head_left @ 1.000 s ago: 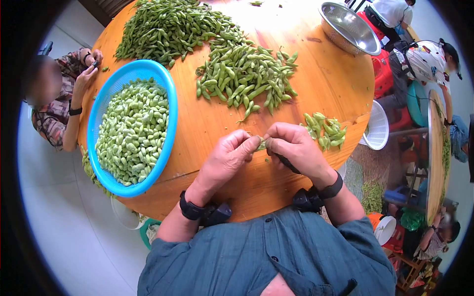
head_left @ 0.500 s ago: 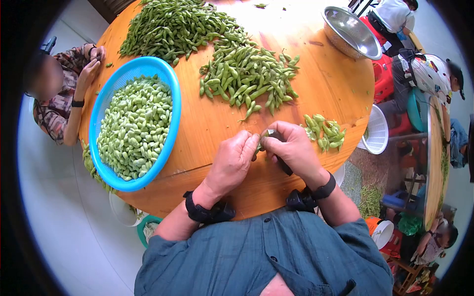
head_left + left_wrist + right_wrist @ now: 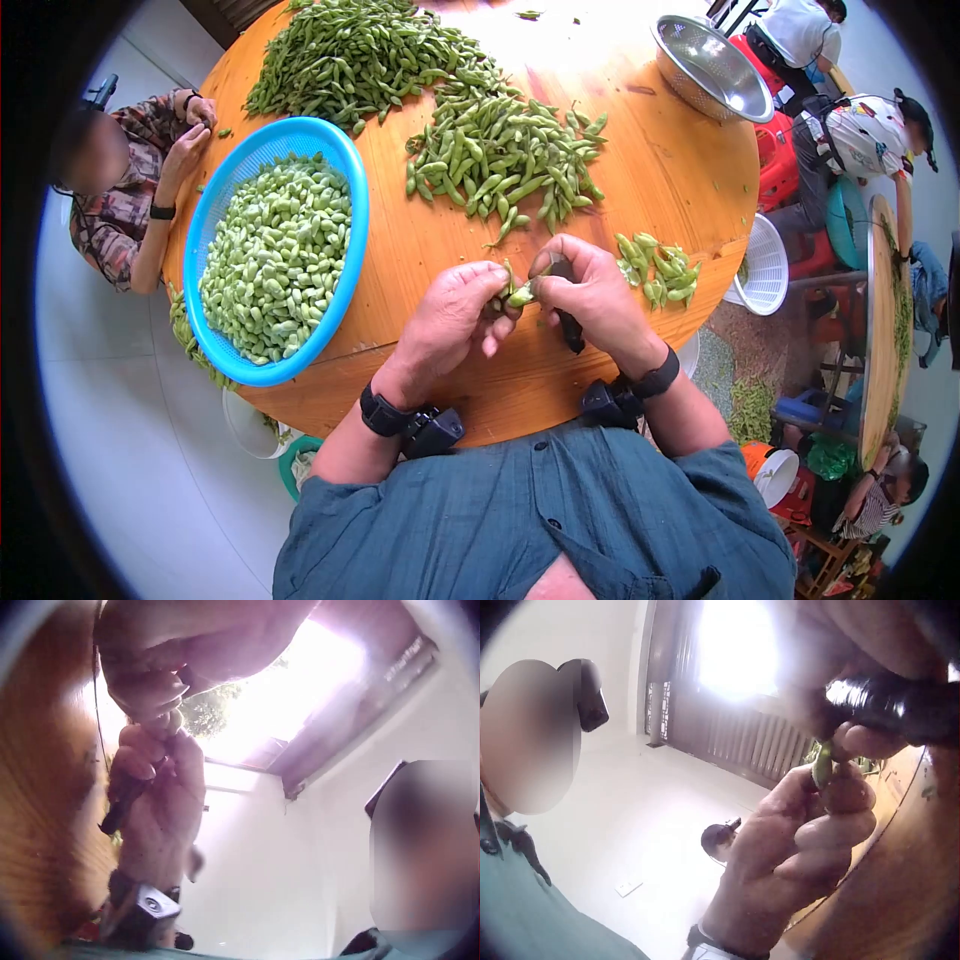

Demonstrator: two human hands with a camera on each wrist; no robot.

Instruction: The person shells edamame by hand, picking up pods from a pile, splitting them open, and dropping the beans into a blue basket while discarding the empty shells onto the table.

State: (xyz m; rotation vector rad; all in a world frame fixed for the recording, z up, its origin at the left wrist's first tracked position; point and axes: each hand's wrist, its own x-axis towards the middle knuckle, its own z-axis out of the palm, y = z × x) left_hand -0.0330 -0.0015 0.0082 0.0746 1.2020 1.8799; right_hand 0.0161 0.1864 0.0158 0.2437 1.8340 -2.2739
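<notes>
My left hand (image 3: 455, 312) pinches a green bean pod (image 3: 520, 296) between thumb and fingers, above the near part of the table. The pod (image 3: 822, 766) also shows at the left fingertips in the right wrist view. Close against it, my right hand (image 3: 597, 298) has thumb and forefinger at the pod's other end. Curled in that right hand is a slim dark tool (image 3: 571, 332), its shiny black surface facing the right wrist camera; its working end is hidden. Right of the hands lies a small pile of opened pods (image 3: 660, 270).
A blue basket (image 3: 357, 215) of shelled beans stands on the left of the round wooden table (image 3: 640, 180). Pods are heaped (image 3: 505, 155) ahead, with a bigger heap (image 3: 350, 60) behind. A metal colander (image 3: 700, 75) sits far right. A person (image 3: 120, 190) works at the left edge.
The hands have drawn slightly apart, and the pod between the fingertips shows more plainly. The left fingers have spread a little. The dark tool hangs lower from the right hand.
</notes>
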